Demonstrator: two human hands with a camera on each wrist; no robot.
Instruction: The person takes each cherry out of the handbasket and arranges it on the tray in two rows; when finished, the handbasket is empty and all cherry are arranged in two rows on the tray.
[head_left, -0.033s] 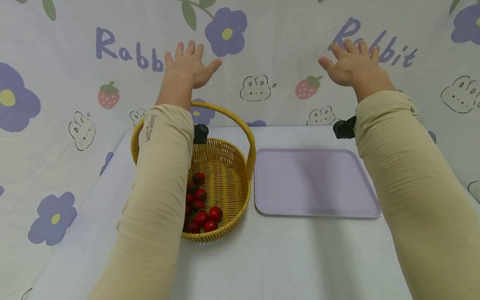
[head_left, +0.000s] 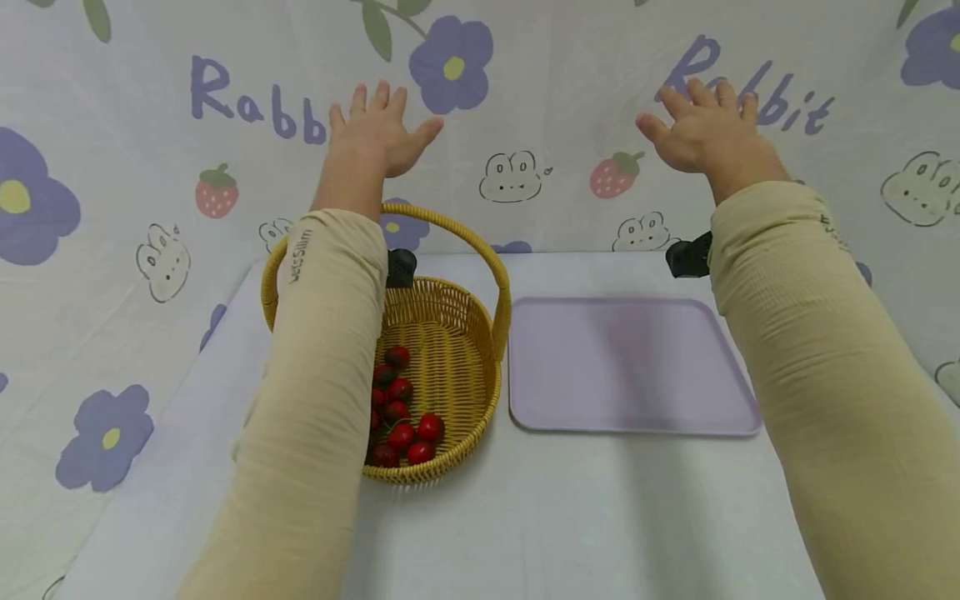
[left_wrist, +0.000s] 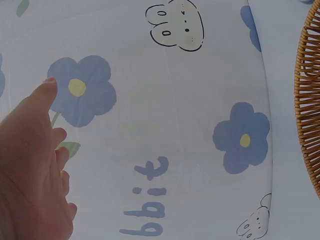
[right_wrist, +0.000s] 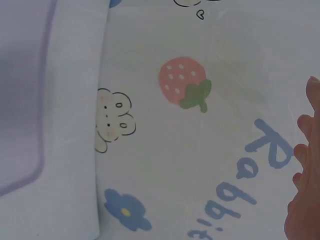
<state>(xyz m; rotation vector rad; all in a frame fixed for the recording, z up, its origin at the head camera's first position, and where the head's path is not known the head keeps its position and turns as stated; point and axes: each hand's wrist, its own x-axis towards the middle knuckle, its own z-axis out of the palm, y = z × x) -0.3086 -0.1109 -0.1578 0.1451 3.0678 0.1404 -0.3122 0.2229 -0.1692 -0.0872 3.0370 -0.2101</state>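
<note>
Both arms reach forward in the head view, raised above the table. My left hand (head_left: pixel 378 133) is held up with fingers spread, beyond the yellow wicker basket (head_left: pixel 487 400), and holds nothing. Several red cherry tomatoes (head_left: pixel 420 452) lie in the basket's lower left part, some hidden behind my left sleeve. My right hand (head_left: pixel 705 129) is likewise raised and spread with nothing in it, beyond a flat lilac tray (head_left: pixel 600 367). The left wrist view shows the hand (left_wrist: pixel 35 165) at its left edge and the basket's side (left_wrist: pixel 307 100) at the right. The tray (right_wrist: pixel 20 100) shows in the right wrist view.
A white cloth (head_left: pixel 525 517) covers the table. Behind it hangs a curtain (head_left: pixel 570 100) printed with flowers, rabbits and strawberries. The basket's tall arched handle (head_left: pixel 501 283) stands up over its bowl. A dark wrist camera (head_left: pixel 401 268) shows below each hand.
</note>
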